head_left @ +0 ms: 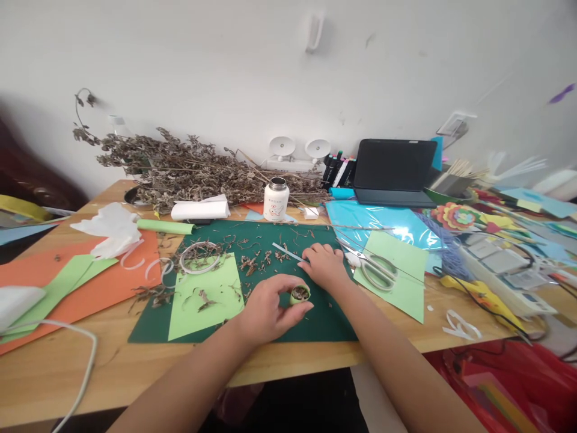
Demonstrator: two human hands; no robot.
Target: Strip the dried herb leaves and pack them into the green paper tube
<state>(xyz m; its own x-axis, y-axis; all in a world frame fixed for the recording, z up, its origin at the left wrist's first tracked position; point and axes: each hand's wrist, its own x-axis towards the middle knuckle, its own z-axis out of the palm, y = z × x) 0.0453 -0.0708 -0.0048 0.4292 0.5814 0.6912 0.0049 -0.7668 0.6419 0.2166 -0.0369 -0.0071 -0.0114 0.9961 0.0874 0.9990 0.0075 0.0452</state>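
Note:
My left hand [273,307] is wrapped around a short green paper tube [299,294], its open top facing up with crumbled dry leaves inside. Just beyond it, my right hand [325,264] rests low over the dark green cutting mat [270,328], fingers curled in. A thin pale translucent stick [288,251] runs up to its fingertips and seems held there. Dry leaf bits [256,263] lie scattered on the mat. Left of my hands, a light green paper sheet [193,322] carries more bits and a roll of clear tape [183,260].
Scissors [378,273] lie right of the mat on another green sheet [415,294]. Behind stand a white bottle [276,201], a heap of dried plants [180,162] and a dark tablet [396,168]. Orange paper [67,294] and crumpled tissue [110,228] are at left; a white cable [88,367] crosses there.

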